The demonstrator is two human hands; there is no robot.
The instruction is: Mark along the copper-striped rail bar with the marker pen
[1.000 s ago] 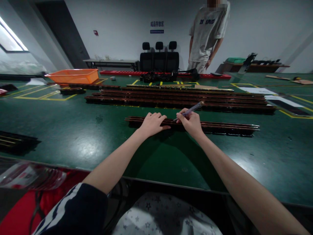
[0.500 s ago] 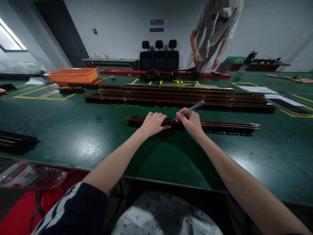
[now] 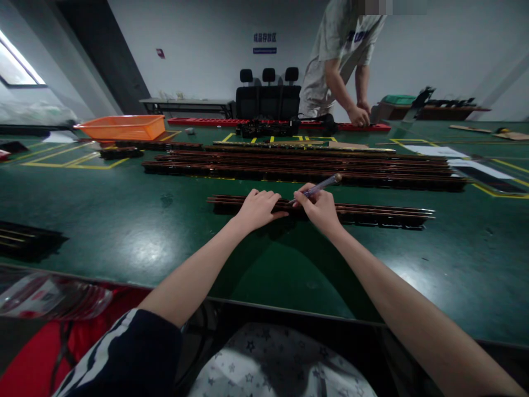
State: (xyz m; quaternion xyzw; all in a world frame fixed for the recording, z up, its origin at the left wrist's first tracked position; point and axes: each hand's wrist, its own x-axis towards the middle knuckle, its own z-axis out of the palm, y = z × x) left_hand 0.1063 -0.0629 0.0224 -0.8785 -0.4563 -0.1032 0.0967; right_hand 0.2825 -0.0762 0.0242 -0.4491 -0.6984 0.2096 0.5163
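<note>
A long dark bar with thin copper-coloured edges (image 3: pixel 384 212) lies across the green table in front of me. My left hand (image 3: pixel 259 208) is closed over its left part, with the fingers on the far side and the thumb along the near side. Just right of that, my right hand (image 3: pixel 320 210) pinches a pen (image 3: pixel 320 186). The pen slants, with its lower end down at the bar near my left thumb and its brown-tipped end up to the right. Whether the lower end touches the bar I cannot make out.
Several similar long bars (image 3: pixel 289 165) lie side by side beyond my hands. More dark bars (image 3: pixel 28 241) sit at the left. An orange bin (image 3: pixel 124 128) stands at the back left. Across the table a co-worker (image 3: pixel 343 60) leans over a red rail (image 3: pixel 382 127).
The bar has shifted slightly left, and my right hand with the pen has moved a little the same way. The co-worker has moved left, bent down and brought both hands together at the red rail.
</note>
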